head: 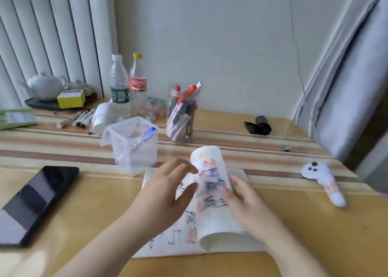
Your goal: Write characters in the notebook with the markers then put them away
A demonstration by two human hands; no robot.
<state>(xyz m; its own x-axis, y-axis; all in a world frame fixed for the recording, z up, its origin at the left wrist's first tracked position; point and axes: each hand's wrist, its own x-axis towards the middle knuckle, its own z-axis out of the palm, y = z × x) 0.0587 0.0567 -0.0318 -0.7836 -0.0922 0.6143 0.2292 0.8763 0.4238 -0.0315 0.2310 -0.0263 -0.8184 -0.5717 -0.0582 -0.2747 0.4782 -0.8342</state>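
On the table lies the notebook, a blurred page curling up. Left hand hovers, fingers spread; right hand seems to hold the page, grip unclear.

A striped tan table holds an open notebook at its near edge, a dark tablet to the left and a white toy to the right. Behind stand a clear tub, a marker jar, two bottles, loose markers, a black roll and a teapot tray.
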